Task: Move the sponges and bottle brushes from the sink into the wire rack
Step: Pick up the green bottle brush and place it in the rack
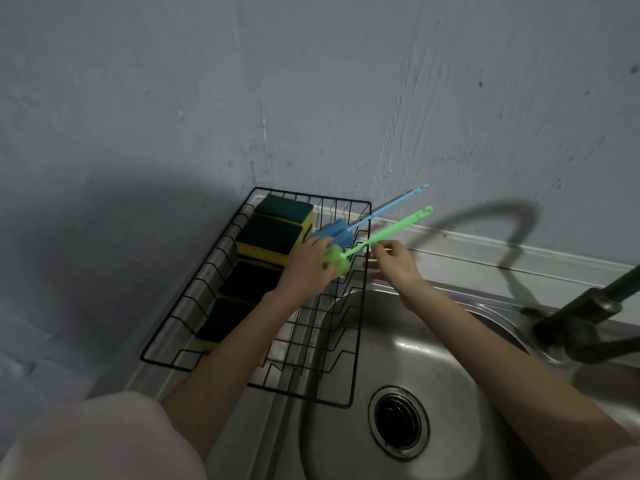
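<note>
- Reaching over the rack (360, 306), the left hand (308, 268) rests on the green brush (337, 261) head; whether its fingers curl round it cannot be told.
- Right hand (394, 259) pinches the green handle just beside the rack's far corner.
- Blue brush (337, 232) lies beside the green one, handle poking past the rim.
- Sponges (270, 237) line the rack's left side.
- Sink (415, 358) sits below the right arm.

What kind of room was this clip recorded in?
Most likely a home kitchen, at the washing-up corner: a steel sink with a drain, a black tap, and a wire rack holding sponges against a plain painted wall.
</note>
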